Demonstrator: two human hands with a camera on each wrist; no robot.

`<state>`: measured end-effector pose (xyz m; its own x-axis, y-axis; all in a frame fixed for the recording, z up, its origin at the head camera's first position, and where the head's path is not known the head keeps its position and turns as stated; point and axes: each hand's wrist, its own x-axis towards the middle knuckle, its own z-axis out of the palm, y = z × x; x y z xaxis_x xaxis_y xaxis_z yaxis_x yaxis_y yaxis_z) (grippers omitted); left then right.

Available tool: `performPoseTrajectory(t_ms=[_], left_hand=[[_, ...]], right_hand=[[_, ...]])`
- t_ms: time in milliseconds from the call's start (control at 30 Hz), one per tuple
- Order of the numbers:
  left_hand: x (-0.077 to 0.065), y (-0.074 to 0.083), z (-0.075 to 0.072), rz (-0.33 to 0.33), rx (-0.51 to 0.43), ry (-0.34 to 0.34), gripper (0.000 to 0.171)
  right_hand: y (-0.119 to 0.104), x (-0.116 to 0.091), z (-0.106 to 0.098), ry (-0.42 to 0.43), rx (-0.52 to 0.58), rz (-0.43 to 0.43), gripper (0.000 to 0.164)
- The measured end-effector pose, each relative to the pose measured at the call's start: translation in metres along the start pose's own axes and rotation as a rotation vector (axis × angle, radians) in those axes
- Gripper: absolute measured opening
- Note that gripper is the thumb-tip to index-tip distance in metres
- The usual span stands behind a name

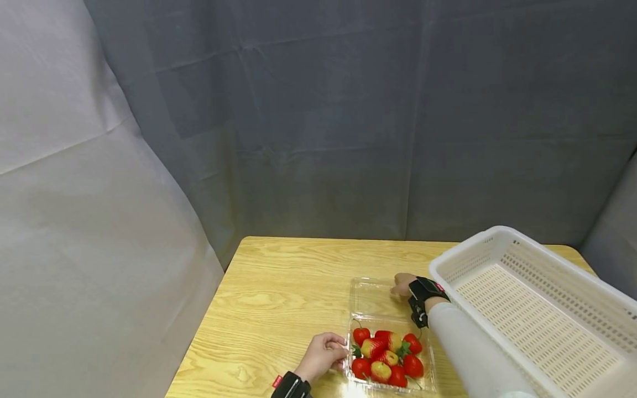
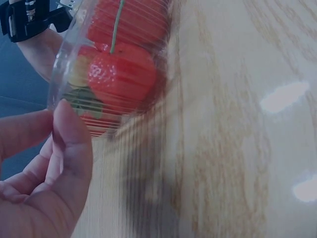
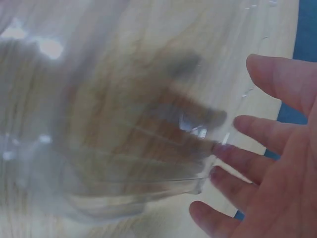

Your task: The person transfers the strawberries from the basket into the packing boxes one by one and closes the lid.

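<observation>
A clear plastic clamshell box point(image 1: 429, 381) sits on the table, full of red and yellowish fruit point(image 1: 380, 356) that looks like strawberries and cherries. Its transparent lid point(image 1: 373, 296) is folded back toward the far side. At the box's left rim, my left hand point(image 1: 324, 354) pinches the edge between thumb and finger; the left wrist view shows a red fruit with a green stem point(image 2: 121, 74) behind the clear wall. My right hand point(image 1: 404, 284) is at the lid's far right corner. Its fingers are spread point(image 3: 247, 161) in the right wrist view, with fingertips touching or close to the lid edge.
A large white perforated plastic basket point(image 1: 537, 326) stands to the right, with my right forearm alongside its left wall. The wooden table point(image 1: 269, 298) extends to the left. A grey curtain point(image 1: 323, 121) hangs behind the table and a pale one point(image 1: 99, 221) at the left.
</observation>
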<state>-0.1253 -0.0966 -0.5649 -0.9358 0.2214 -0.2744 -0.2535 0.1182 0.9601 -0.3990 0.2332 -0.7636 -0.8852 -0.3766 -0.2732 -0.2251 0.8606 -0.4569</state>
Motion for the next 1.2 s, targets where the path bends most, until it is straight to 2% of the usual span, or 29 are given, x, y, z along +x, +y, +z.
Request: performPoseTrajectory(t_ms=[67, 100, 167, 300, 333, 400, 500, 667, 800, 900, 1000, 1067, 1200], left_hand=[[0.0, 0.0, 0.0, -0.001, 0.004, 0.002, 0.018], [0.0, 0.0, 0.0, -0.003, 0.004, 0.001, 0.018], [0.0, 0.0, -0.001, -0.005, 0.007, 0.0, 0.018], [0.0, -0.001, -0.002, -0.008, 0.008, -0.002, 0.017], [0.0, -0.001, -0.002, -0.007, 0.007, -0.002, 0.017], [0.0, -0.002, -0.002, -0.006, 0.003, 0.0, 0.018], [0.0, -0.002, -0.002, -0.006, -0.006, -0.002, 0.019], [0.001, -0.002, -0.002, -0.007, -0.026, -0.013, 0.018], [0.0, -0.003, -0.001, -0.005, -0.022, -0.009, 0.019], [-0.001, -0.003, -0.001, -0.001, -0.021, -0.008, 0.02], [-0.002, -0.004, -0.001, 0.005, -0.025, -0.008, 0.019], [-0.002, -0.004, -0.002, 0.002, -0.03, -0.007, 0.018], [-0.002, -0.006, -0.002, 0.0, -0.049, -0.011, 0.016]], right_hand=[[0.008, 0.002, 0.007, 0.054, -0.04, -0.044, 0.075], [-0.002, -0.005, 0.001, 0.048, -0.034, -0.02, 0.074], [-0.038, -0.032, -0.025, 0.029, -0.004, 0.034, 0.067], [-0.142, -0.106, -0.097, -0.009, 0.028, 0.116, 0.054], [-0.162, -0.12, -0.112, -0.004, 0.023, 0.108, 0.052], [-0.188, -0.139, -0.135, 0.038, -0.001, 0.06, 0.048], [-0.207, -0.158, -0.16, 0.133, -0.069, -0.047, 0.044], [-0.233, -0.203, -0.186, 0.271, -0.059, -0.156, 0.037], [-0.248, -0.248, -0.183, 0.398, -0.033, -0.227, 0.031], [-0.252, -0.276, -0.167, 0.533, -0.03, -0.306, 0.024], [-0.253, -0.3, -0.143, 0.671, 0.034, -0.379, 0.019], [-0.252, -0.312, -0.122, 0.752, 0.103, -0.44, 0.023], [-0.245, -0.328, -0.079, 0.822, 0.221, -0.512, 0.036]])
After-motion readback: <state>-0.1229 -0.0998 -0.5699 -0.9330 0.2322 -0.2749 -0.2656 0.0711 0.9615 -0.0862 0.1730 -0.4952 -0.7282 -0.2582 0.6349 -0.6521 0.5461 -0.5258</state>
